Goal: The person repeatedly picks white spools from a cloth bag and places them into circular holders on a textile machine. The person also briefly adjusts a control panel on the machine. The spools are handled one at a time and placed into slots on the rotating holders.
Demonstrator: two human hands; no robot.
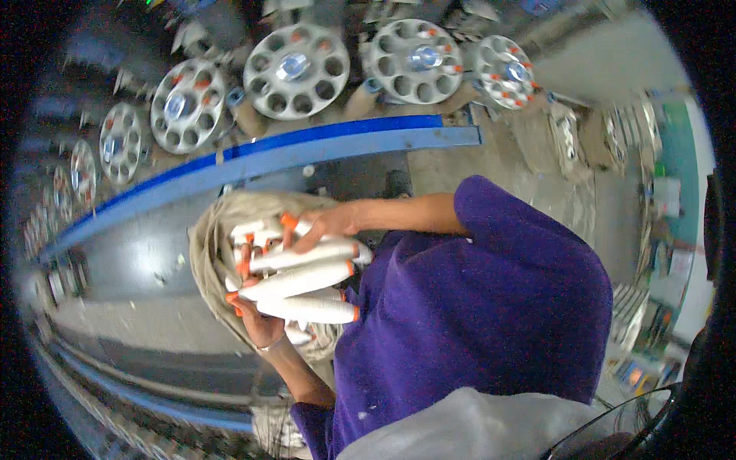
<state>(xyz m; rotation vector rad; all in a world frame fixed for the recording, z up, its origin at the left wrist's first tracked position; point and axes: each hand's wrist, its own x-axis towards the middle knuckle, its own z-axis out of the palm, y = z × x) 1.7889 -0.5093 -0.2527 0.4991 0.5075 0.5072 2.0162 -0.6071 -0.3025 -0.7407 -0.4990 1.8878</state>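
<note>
Several spindle-shaped bobbins of white yarn with orange ends lie side by side in front of me, one of them a full yarn bobbin (pixel 299 282). My left hand (pixel 261 322) is closed around the orange ends at their far side, bearing the bunch from below. Above them, my right hand (pixel 330 225) curls its fingers around another bobbin, whose orange tip (pixel 289 220) sticks out. Beneath both hands a beige cloth sack (pixel 208 239) gapes, with more white bobbins inside, partly hidden by the bunch.
Along the far side runs a blue rail (pixel 307 146). Behind it stand round metal discs with holes, such as one disc (pixel 297 71), some holding orange-tipped bobbins. Another machine row with a blue rail (pixel 138 391) lies at lower left. Filled cloth sacks (pixel 567 142) stand at right.
</note>
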